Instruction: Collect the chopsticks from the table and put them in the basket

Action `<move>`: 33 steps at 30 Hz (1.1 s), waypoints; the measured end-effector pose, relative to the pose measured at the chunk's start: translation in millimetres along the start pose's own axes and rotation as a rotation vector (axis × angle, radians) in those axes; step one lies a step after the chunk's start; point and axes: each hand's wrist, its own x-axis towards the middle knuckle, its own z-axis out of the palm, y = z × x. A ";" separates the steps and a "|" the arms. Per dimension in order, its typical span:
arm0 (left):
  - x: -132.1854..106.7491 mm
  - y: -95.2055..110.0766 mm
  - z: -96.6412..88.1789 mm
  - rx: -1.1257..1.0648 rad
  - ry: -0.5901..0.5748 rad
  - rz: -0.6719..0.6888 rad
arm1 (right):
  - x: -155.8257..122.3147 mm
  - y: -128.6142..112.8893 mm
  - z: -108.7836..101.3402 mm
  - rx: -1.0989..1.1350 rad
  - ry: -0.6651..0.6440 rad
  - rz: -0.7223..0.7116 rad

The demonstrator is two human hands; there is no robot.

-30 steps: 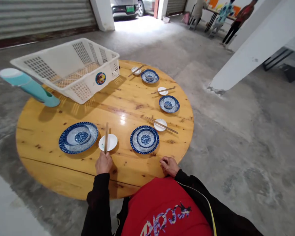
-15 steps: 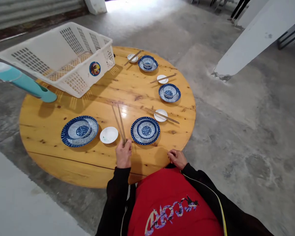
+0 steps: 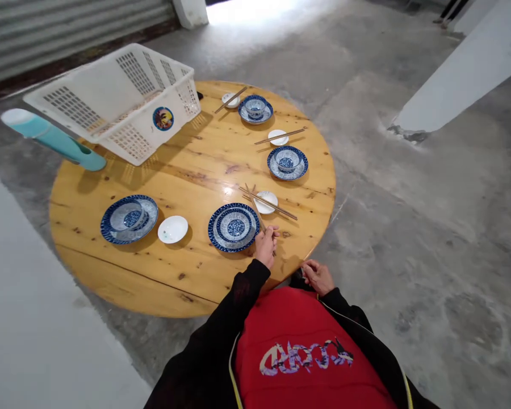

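Chopsticks (image 3: 254, 205) in left hand (image 3: 266, 244) grip, bowl (image 3: 235, 224) on blue plate (image 3: 221, 241)

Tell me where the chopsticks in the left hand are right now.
In the head view, the chopsticks are held by the left hand near the table's front edge, angled up between the blue patterned plate and the small white dish.

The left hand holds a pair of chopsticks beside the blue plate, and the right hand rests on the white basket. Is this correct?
Not quite. In the head view the right hand is near the table edge, far from the white basket. The left hand does hold chopsticks beside the blue plate.
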 end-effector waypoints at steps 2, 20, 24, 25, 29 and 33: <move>13.3 -7.1 18.5 -0.028 0.087 0.009 | 10.9 4.9 -32.0 0.030 0.035 0.001; 72.4 -25.2 89.9 -0.259 0.372 0.090 | 57.5 20.2 -141.7 0.205 0.110 0.128; 75.3 -21.4 89.1 -0.269 0.325 0.110 | 56.5 15.5 -127.5 0.207 0.128 0.118; 75.7 -21.6 88.3 -0.265 0.306 0.113 | 56.6 15.5 -124.7 0.201 0.129 0.123; 72.0 -24.4 83.3 -0.213 0.232 0.102 | 60.8 7.2 -114.6 0.163 0.120 0.121; 53.2 -26.6 80.1 -0.131 0.146 0.064 | 72.7 -30.0 -102.2 0.097 0.071 -0.008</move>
